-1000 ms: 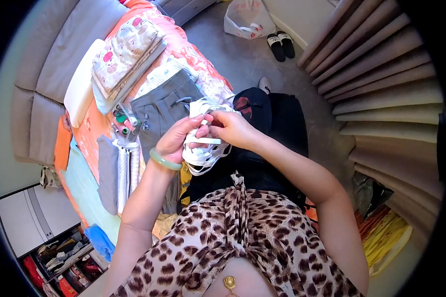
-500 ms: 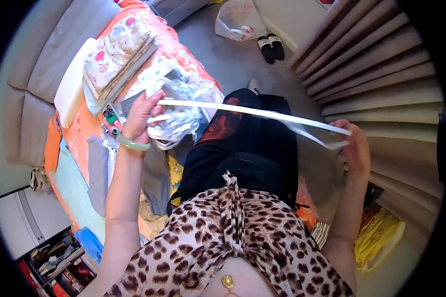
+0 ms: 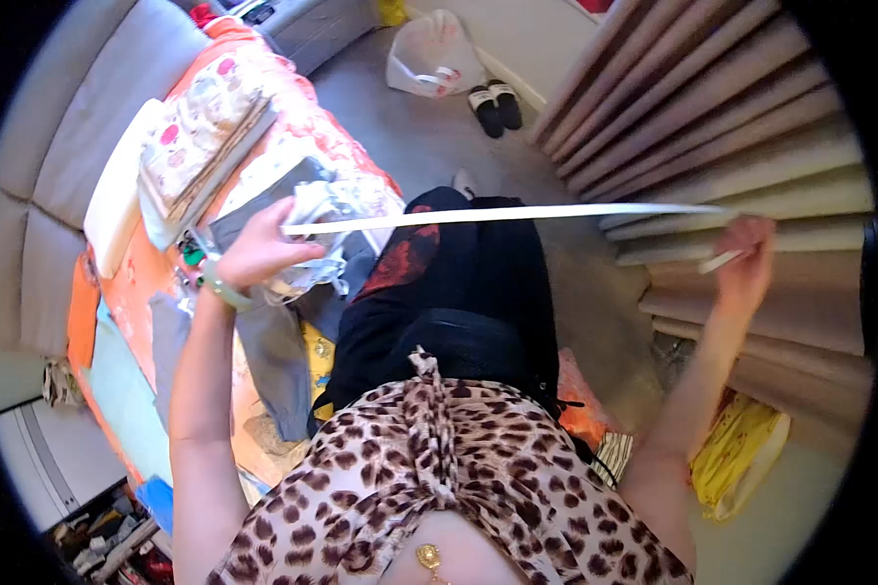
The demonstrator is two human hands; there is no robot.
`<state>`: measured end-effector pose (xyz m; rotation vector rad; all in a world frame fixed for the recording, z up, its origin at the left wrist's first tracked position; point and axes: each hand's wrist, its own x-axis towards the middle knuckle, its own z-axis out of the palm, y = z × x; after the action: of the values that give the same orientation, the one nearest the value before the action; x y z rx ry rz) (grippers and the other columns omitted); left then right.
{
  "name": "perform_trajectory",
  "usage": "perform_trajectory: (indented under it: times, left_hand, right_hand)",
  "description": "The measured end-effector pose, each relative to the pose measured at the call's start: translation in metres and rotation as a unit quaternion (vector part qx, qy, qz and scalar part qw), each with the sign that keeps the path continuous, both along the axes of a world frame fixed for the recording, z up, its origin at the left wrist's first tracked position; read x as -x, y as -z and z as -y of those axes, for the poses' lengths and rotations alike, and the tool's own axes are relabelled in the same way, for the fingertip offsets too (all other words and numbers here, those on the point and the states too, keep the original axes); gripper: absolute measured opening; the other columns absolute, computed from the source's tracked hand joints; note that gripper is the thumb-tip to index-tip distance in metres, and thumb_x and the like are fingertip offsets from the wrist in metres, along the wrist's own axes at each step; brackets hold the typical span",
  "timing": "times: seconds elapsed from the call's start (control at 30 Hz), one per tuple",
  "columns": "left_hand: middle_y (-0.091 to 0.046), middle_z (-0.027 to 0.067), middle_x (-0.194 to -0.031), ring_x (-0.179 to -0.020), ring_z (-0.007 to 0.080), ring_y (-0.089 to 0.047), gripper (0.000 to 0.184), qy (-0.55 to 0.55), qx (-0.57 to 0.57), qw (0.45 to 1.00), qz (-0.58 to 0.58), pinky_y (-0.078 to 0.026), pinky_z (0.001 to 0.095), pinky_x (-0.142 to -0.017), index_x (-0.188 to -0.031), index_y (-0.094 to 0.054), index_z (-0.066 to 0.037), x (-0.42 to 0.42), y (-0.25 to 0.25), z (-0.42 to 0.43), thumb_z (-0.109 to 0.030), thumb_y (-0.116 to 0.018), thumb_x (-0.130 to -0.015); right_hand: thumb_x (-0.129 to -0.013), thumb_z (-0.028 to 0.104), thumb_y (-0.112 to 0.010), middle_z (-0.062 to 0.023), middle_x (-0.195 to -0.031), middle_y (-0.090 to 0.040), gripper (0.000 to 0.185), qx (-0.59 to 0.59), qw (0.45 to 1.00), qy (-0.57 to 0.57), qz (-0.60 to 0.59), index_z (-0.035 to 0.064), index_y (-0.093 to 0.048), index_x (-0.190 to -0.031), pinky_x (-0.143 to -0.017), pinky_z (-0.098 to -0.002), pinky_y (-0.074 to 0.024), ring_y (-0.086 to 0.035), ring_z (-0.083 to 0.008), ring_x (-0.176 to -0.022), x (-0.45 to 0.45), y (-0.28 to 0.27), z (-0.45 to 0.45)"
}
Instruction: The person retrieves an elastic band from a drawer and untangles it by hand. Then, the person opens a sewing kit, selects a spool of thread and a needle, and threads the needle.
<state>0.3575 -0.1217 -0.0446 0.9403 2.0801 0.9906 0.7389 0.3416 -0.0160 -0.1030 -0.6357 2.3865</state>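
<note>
A long flat white band (image 3: 498, 214), like elastic or tape, stretches nearly level and straight between my hands, above my lap. My left hand (image 3: 261, 246) has its end between thumb and fingers, with the thumb sticking out; the other fingers are partly hidden. Held out to the right, my right hand (image 3: 748, 258) is closed on the band, and a short piece pokes out below its fingers. Behind my left hand is a loose heap of white bands (image 3: 334, 200) on the bed, partly covered by the hand.
Folded patterned bedding (image 3: 200, 136) lies on the orange bed. Grey trousers (image 3: 273, 356) rest beside my legs. A white plastic bag (image 3: 434, 54) and black slippers (image 3: 495, 107) are on the floor. Curtains (image 3: 702, 117) hang at right, near a yellow bag (image 3: 741, 453).
My right hand has moved outward to the right and slightly up, and more band now stretches between the hands. The loose loop near it is gone. My left thumb now sticks out.
</note>
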Motion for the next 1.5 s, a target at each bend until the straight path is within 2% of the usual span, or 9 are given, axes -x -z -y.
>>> perform_trajectory:
  times: [0.1,0.23,0.3,0.47,0.7,0.83,0.97,1.1,1.5]
  left_hand:
    - [-0.062,0.0189,-0.088,-0.084,0.0302,-0.061,0.043,0.081,0.118,0.972,-0.187,-0.046,0.0365,-0.072,-0.101,-0.058,0.001,-0.012,-0.008,-0.008,-0.034,-0.069,-0.08]
    - [-0.056,0.0118,-0.065,-0.06,0.025,-0.057,0.048,0.087,0.136,0.987,0.012,-0.043,0.0353,-0.059,-0.093,-0.06,-0.003,-0.035,-0.021,-0.024,-0.048,-0.044,-0.093]
    - [-0.049,-0.0024,-0.061,-0.052,0.0059,-0.043,0.051,0.052,0.047,0.966,0.251,-0.035,0.0208,-0.05,-0.092,-0.062,-0.006,-0.043,-0.008,-0.023,-0.049,-0.035,-0.097]
    - [-0.053,-0.0011,-0.061,-0.042,0.0045,-0.04,0.069,-0.051,-0.095,0.877,0.468,-0.03,0.0173,-0.039,-0.099,-0.062,-0.004,-0.061,-0.01,-0.039,-0.062,-0.024,-0.094]
    - [-0.063,0.007,-0.076,-0.048,0.0075,-0.048,0.069,-0.19,-0.188,0.788,0.554,-0.035,0.0182,-0.039,-0.111,-0.059,0.0,-0.047,-0.003,-0.042,-0.057,-0.022,-0.096]
    - [-0.064,0.011,-0.105,-0.05,0.0077,-0.052,0.077,-0.217,-0.199,0.777,0.557,-0.042,0.0183,-0.041,-0.125,-0.049,0.001,-0.05,0.005,-0.052,-0.062,-0.017,-0.094]
    - [-0.063,0.0039,-0.088,-0.056,0.0058,-0.056,0.072,-0.173,-0.201,0.816,0.514,-0.043,0.0171,-0.041,-0.124,-0.051,0.001,-0.056,0.028,-0.048,-0.059,-0.025,-0.094]
    - [-0.061,0.0056,-0.08,-0.048,0.0043,-0.05,0.039,-0.144,-0.1,0.922,0.345,-0.039,0.0168,-0.04,-0.123,-0.044,-0.005,-0.074,0.023,-0.047,-0.025,-0.055,-0.092]
    - [-0.063,0.0026,-0.084,-0.057,0.0058,-0.054,0.057,-0.135,-0.152,0.872,0.445,-0.042,0.0172,-0.046,-0.123,-0.044,-0.007,-0.085,0.013,-0.049,-0.011,-0.074,-0.074]
  right_hand:
    - [-0.096,0.015,-0.045,-0.0078,-0.099,-0.055,0.016,-0.138,0.98,-0.136,-0.038,0.0034,-0.054,-0.102,-0.076,-0.0317,-0.0453,-0.051,-0.019,-0.085,0.047,-0.074,-0.036]
    - [-0.094,0.016,-0.048,-0.0154,-0.12,-0.055,0.031,-0.372,0.881,0.286,0.058,-0.0012,-0.052,-0.12,-0.093,-0.0366,-0.0465,-0.054,-0.0229,-0.108,0.182,-0.166,-0.031]
    - [-0.094,0.016,-0.05,-0.0139,-0.114,-0.057,0.028,-0.493,0.819,0.283,0.084,-0.0009,-0.055,-0.116,-0.09,-0.0352,-0.047,-0.055,-0.0215,-0.104,0.257,-0.175,0.009]
    - [-0.092,0.017,-0.053,-0.0103,-0.101,-0.061,0.023,-0.784,0.563,0.18,0.191,-0.0001,-0.06,-0.104,-0.082,-0.0315,-0.0483,-0.058,-0.0178,-0.092,0.385,-0.118,0.112]
    - [-0.092,0.015,-0.054,-0.003,-0.095,-0.063,0.016,-0.458,0.818,-0.279,0.207,0.003,-0.062,-0.097,-0.079,-0.0244,-0.0446,-0.058,-0.0114,-0.089,0.247,0.007,0.219]
    - [-0.093,0.012,-0.051,-0.0022,-0.095,-0.063,0.016,-0.359,0.837,-0.349,0.222,0.0007,-0.061,-0.1,-0.08,-0.0237,-0.0451,-0.058,-0.0093,-0.088,0.228,0.065,0.25]
    - [-0.092,0.014,-0.051,-0.0005,-0.087,-0.062,0.019,-0.266,0.843,-0.355,0.304,0.0038,-0.06,-0.106,-0.06,-0.0198,-0.0425,-0.058,-0.0065,-0.073,0.237,0.089,0.268]
    - [-0.09,0.012,-0.052,-0.0004,-0.083,-0.062,0.021,-0.186,0.848,-0.399,0.295,0.0047,-0.06,-0.108,-0.051,-0.0183,-0.0371,-0.052,-0.0046,-0.061,0.237,0.109,0.277]
    - [-0.088,0.004,-0.046,-0.0026,-0.072,-0.058,0.026,0.012,0.893,-0.381,0.239,-0.0005,-0.057,-0.112,-0.041,-0.0192,-0.03,-0.042,-0.0054,-0.047,0.229,0.094,0.27]
